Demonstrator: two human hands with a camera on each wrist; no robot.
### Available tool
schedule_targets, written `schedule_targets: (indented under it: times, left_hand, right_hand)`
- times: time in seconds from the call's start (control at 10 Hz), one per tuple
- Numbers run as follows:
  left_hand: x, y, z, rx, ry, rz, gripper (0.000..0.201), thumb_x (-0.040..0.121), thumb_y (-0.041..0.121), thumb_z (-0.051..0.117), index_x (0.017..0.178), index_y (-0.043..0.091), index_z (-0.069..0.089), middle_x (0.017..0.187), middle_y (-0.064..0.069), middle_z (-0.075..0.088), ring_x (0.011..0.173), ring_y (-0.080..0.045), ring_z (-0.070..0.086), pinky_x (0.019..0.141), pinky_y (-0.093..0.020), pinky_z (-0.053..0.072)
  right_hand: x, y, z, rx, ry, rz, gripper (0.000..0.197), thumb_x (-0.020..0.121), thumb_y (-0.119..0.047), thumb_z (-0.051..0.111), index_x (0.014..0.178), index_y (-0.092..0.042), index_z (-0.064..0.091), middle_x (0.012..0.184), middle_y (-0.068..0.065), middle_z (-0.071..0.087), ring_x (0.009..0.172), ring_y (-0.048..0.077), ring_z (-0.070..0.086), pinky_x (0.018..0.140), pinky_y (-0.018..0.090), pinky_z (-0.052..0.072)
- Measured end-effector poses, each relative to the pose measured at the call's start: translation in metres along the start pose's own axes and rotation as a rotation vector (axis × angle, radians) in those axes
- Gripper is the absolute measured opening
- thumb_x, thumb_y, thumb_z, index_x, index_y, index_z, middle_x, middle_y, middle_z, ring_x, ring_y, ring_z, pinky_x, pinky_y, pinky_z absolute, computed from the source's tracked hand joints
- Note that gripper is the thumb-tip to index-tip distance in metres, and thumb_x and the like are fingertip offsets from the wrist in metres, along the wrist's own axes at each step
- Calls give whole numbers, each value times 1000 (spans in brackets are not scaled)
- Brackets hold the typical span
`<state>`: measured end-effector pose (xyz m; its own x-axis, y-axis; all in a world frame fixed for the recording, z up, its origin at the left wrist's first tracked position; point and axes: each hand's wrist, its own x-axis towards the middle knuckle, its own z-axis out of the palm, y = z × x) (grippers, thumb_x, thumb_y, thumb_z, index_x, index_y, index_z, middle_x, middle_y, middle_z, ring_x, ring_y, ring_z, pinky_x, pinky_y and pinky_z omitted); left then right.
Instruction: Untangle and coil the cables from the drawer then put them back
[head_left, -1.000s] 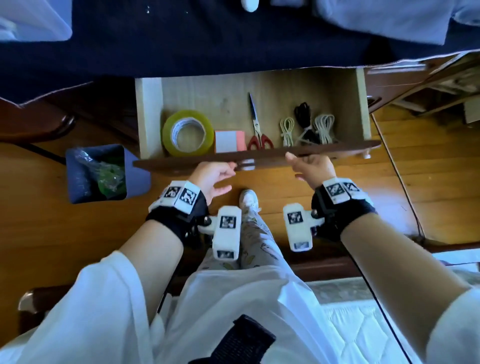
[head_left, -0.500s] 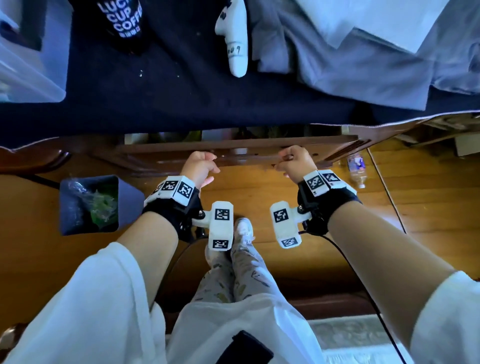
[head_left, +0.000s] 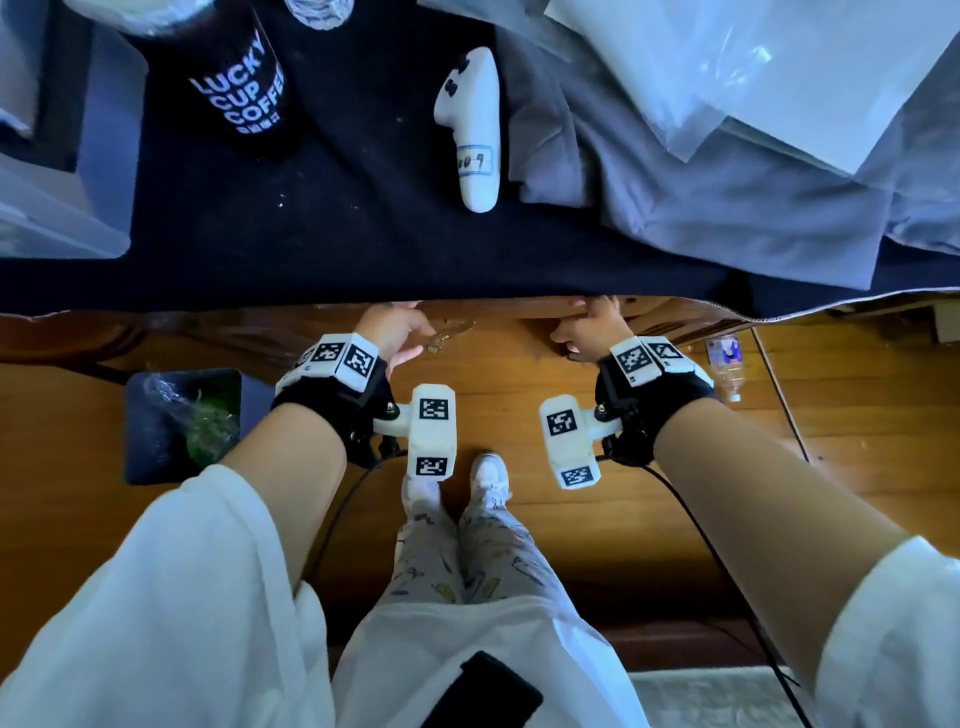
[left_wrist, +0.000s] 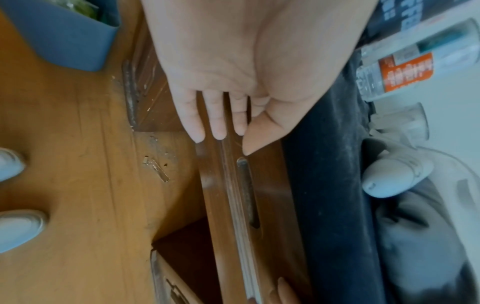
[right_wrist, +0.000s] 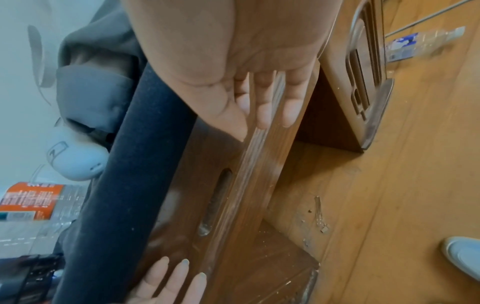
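The wooden drawer front (head_left: 498, 314) sits pushed in under the edge of the dark-clothed table (head_left: 363, 249). The cables are hidden inside it. My left hand (head_left: 395, 330) lies flat against the front's left part, fingers (left_wrist: 217, 121) straight on the wood just short of the handle slot (left_wrist: 248, 193). My right hand (head_left: 592, 325) presses the right part the same way, with its fingers (right_wrist: 262, 111) straight on the drawer front (right_wrist: 233, 185). Neither hand holds anything.
On the table stand a black coffee cup (head_left: 239, 83), a white controller (head_left: 470, 124) and crumpled grey cloth (head_left: 675, 171). A blue bin (head_left: 176, 421) stands on the wooden floor at the left, a plastic bottle (head_left: 724, 358) lies at the right. My feet (head_left: 488, 473) are below the drawer.
The drawer went from wide open to shut, pushed in by both hands. The coiled cables, tape roll and scissors inside passed out of sight under the table.
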<state>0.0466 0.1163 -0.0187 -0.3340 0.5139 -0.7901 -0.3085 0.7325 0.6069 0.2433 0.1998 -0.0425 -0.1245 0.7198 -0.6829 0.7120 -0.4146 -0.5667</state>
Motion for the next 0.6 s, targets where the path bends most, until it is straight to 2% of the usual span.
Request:
schedule_targets:
  times: [0.1, 0.2, 0.3, 0.4, 0.5, 0.6]
  left_hand:
    - [0, -1, 0, 5, -16, -1, 44, 83, -8, 51, 125, 6, 53, 133, 0, 46, 123, -20, 42, 90, -30, 43]
    - [3, 3, 0, 27, -18, -13, 39, 84, -7, 52, 121, 5, 55, 140, -2, 43, 127, -21, 40, 90, -29, 45]
    - [11, 1, 1, 58, -5, -11, 20, 85, -6, 53, 92, 6, 67, 141, -7, 42, 113, -18, 46, 85, -29, 48]
    - [14, -7, 1, 155, 4, 63, 30, 84, -8, 52, 70, 15, 65, 141, -11, 40, 90, -11, 49, 76, -22, 45]
    - [9, -17, -3, 208, -93, 105, 54, 83, -11, 51, 128, 18, 46, 135, -4, 48, 106, -15, 54, 87, -31, 46]
    - [-9, -9, -2, 293, -276, 19, 42, 90, -2, 50, 126, 18, 50, 113, -3, 63, 105, -19, 60, 87, -33, 47]
  right_hand:
    - [-6, -2, 4, 109, 22, 25, 59, 77, -2, 62, 132, -5, 39, 144, 7, 23, 127, 27, 39, 103, 43, 41]
    - [-5, -4, 7, 164, 42, 52, 62, 82, 0, 58, 138, -8, 32, 144, 4, 21, 129, 27, 37, 101, 44, 44]
    - [1, -4, 10, 161, 77, 30, 56, 85, -1, 57, 136, -3, 34, 144, 6, 20, 131, 23, 30, 98, 22, 38]
    - [-3, -1, 15, 142, 47, 6, 62, 85, -3, 57, 141, -9, 32, 150, 3, 16, 133, 24, 30, 100, 38, 43]
    - [-19, 8, 25, 122, -69, -47, 73, 84, -2, 58, 146, -19, 24, 147, 1, 32, 130, 19, 37, 104, 36, 40]
    - [-34, -2, 28, 107, -129, -45, 45, 85, -4, 54, 128, -17, 50, 115, 6, 62, 98, 15, 55, 83, 30, 45]
